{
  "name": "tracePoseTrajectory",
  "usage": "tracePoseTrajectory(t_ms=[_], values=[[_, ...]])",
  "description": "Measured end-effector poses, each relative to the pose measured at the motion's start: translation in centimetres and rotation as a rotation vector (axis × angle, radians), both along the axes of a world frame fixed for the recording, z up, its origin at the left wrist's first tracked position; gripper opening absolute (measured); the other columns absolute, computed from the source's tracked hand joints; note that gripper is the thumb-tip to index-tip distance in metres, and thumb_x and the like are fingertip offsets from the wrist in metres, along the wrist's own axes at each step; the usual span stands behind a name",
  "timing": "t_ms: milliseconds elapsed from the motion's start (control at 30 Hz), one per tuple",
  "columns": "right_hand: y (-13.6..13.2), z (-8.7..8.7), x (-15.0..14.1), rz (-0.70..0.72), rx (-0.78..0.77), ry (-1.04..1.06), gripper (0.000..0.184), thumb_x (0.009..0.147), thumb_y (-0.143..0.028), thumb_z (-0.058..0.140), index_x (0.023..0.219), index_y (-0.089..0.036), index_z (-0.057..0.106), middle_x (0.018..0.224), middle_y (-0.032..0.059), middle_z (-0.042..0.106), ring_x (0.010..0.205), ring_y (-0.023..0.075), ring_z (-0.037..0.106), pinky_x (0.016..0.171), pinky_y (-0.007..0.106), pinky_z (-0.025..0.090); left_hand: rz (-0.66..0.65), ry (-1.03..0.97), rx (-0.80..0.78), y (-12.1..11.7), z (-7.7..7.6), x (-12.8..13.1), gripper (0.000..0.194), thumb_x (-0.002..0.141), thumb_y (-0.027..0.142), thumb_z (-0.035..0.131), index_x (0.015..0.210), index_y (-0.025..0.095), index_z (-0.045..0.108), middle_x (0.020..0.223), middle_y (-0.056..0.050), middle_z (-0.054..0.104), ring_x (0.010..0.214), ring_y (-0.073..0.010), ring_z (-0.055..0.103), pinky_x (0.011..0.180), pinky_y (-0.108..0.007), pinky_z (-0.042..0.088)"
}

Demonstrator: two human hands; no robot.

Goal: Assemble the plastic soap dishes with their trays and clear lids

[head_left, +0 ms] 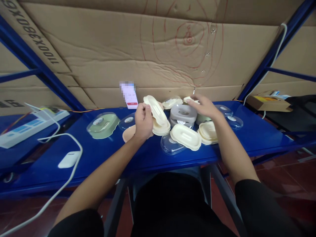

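Observation:
My left hand (144, 121) is closed on a cream oval plastic tray (157, 112), held tilted up by its edge. Under it lies another cream oval piece (161, 129), with a peach-coloured one (128, 133) beside my wrist. At the back of the group, my right hand (204, 107) has its thumb and fingers around a small visible part of a cream piece (189, 99). Between the hands are stacked grey oval boxes (184, 113). Nearer me, a cream tray (186, 136) rests partly on a clear lid (169, 144). More cream pieces (207, 131) lie below my right wrist.
A green oval box with a clear lid (103, 125) stands left, near another clear lid (127, 121). More clear lids (234, 121) lie right. A phone (130, 97) leans against the cardboard wall (106, 49). A white case (69, 159), cable (77, 144) and power strip (32, 128) are left.

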State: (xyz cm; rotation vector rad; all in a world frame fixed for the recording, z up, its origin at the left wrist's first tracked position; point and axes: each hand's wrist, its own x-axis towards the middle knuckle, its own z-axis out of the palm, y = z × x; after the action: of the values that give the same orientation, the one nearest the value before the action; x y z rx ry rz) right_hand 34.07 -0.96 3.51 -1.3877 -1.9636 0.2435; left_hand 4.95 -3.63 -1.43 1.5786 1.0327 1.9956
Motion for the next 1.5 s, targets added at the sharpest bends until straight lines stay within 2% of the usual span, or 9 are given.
tracePoseTrajectory(t_ms=[100,233,500,700,867,1133,1300,1400,1500], values=[[0.0,1.2,4.8,-0.08,-0.179,-0.094,0.069,0.08,-0.064,0.081,0.129,-0.016,0.076,0.133,0.019,0.077,0.12,0.0386,0.073,0.107,0.051,0.057,0.012,0.004,0.011,0.1,-0.1,0.0,0.036,0.107,0.041,0.062,0.078,0.024,0.049,0.073,0.001,0.05,0.07,-0.0159,0.048,0.068,-0.03,0.044],[0.8,0.5,9.1,-0.09,-0.425,-0.255,0.082,0.067,-0.053,0.092,0.139,-0.02,0.073,0.142,0.018,0.073,0.129,0.0415,0.07,0.11,0.054,0.057,0.014,-0.011,0.025,0.0,-0.1,0.3,0.037,0.107,0.046,0.062,0.079,0.024,0.05,0.074,0.0,0.052,0.07,-0.0161,0.049,0.066,-0.03,0.043],[2.4,-1.1,9.3,0.009,-0.516,-0.322,0.098,0.059,-0.048,0.095,0.149,-0.02,0.066,0.157,0.0182,0.063,0.138,0.0411,0.064,0.118,0.051,0.051,0.001,-0.014,-0.001,0.0,-0.1,0.1,0.036,0.107,0.042,0.062,0.079,0.023,0.05,0.074,0.0,0.05,0.071,-0.0162,0.048,0.068,-0.031,0.043],[2.7,-1.4,10.2,-0.06,-0.555,-0.362,0.113,0.056,-0.052,0.096,0.158,-0.024,0.057,0.161,0.0165,0.059,0.141,0.042,0.063,0.119,0.05,0.052,-0.016,-0.013,0.042,0.2,-0.3,0.2,0.039,0.106,0.047,0.064,0.079,0.023,0.05,0.075,0.001,0.05,0.071,-0.0164,0.048,0.069,-0.031,0.043],[2.7,-1.6,10.4,-0.066,-0.552,-0.375,0.118,0.057,-0.054,0.096,0.161,-0.019,0.052,0.163,0.0195,0.057,0.142,0.0416,0.061,0.121,0.051,0.049,0.047,0.061,0.133,-0.1,-0.6,0.1,0.04,0.106,0.056,0.061,0.083,0.024,0.051,0.081,0.0,0.053,0.076,-0.0176,0.049,0.075,-0.034,0.042],[1.6,-0.8,9.8,-0.112,-0.461,-0.306,0.108,0.055,-0.048,0.1,0.152,-0.021,0.061,0.148,0.0203,0.067,0.127,0.0427,0.069,0.108,0.05,0.058,0.072,0.12,0.143,-0.2,-0.8,0.0,0.041,0.107,0.058,0.057,0.084,0.024,0.05,0.081,0.0,0.052,0.077,-0.0186,0.049,0.076,-0.035,0.04],[-0.1,0.3,9.7,-0.142,-0.175,-0.294,0.099,0.061,-0.058,0.099,0.141,-0.007,0.067,0.135,0.0286,0.068,0.123,0.0418,0.066,0.106,0.054,0.053,0.074,0.136,0.185,-0.3,-0.6,0.1,0.042,0.107,0.058,0.057,0.084,0.024,0.052,0.081,0.0,0.053,0.074,-0.0171,0.05,0.073,-0.034,0.041],[-1.3,1.0,7.6,-0.108,0.068,-0.063,0.089,0.068,-0.072,0.09,0.131,-0.011,0.071,0.126,0.0244,0.071,0.119,0.0383,0.068,0.099,0.051,0.055,0.015,0.124,0.175,-0.7,-0.5,0.3,0.042,0.107,0.06,0.057,0.086,0.024,0.051,0.078,0.001,0.051,0.067,-0.0153,0.047,0.064,-0.032,0.039],[-2.5,1.6,2.9,0.094,0.148,0.331,0.075,0.086,-0.086,0.066,0.125,-0.022,0.07,0.122,0.0116,0.074,0.112,0.0322,0.072,0.093,0.046,0.06,-0.049,0.121,0.162,-1.3,-0.5,0.5,0.041,0.108,0.06,0.055,0.088,0.025,0.051,0.07,0.003,0.047,0.058,-0.0136,0.042,0.055,-0.03,0.034]])
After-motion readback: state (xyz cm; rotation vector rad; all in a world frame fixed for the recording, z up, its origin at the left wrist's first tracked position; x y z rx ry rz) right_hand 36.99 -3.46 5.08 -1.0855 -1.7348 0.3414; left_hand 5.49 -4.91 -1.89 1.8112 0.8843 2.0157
